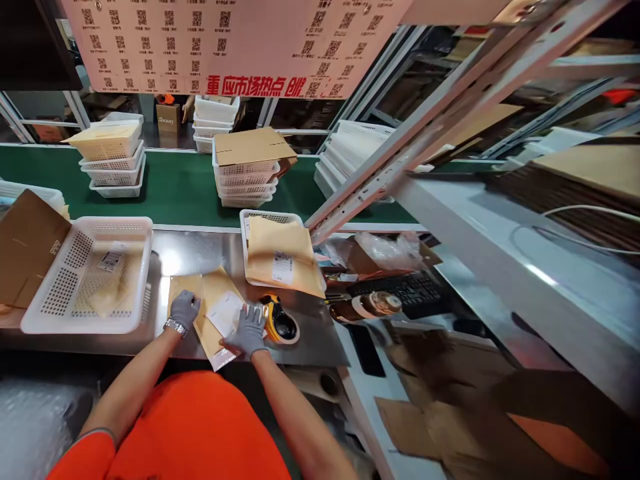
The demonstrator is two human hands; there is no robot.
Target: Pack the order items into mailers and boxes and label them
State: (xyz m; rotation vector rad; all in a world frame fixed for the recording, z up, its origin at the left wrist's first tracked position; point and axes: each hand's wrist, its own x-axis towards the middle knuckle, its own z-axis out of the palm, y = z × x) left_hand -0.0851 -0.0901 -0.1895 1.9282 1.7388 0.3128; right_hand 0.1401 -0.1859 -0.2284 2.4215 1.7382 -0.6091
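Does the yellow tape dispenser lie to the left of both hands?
No, the yellow tape dispenser lies on the metal bench, to the right of the right hand.

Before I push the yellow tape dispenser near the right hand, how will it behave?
Probably stiff: the tape dispenser looks hard-bodied. It seems to lie on its side, round face up, so likely slides rather than rolls. The shiny metal bench probably offers little grip.

A green belt point(175, 193) crosses the far side, bearing a left stack point(114, 177) and a centre stack point(246, 191) of white baskets, cardboard point(250, 145) atop the latter. Above: a pink sheet point(270, 40) of codes. Right: a brown bottle point(347, 311) beside a keyboard point(420, 291). Near left: clear plastic point(37, 417).
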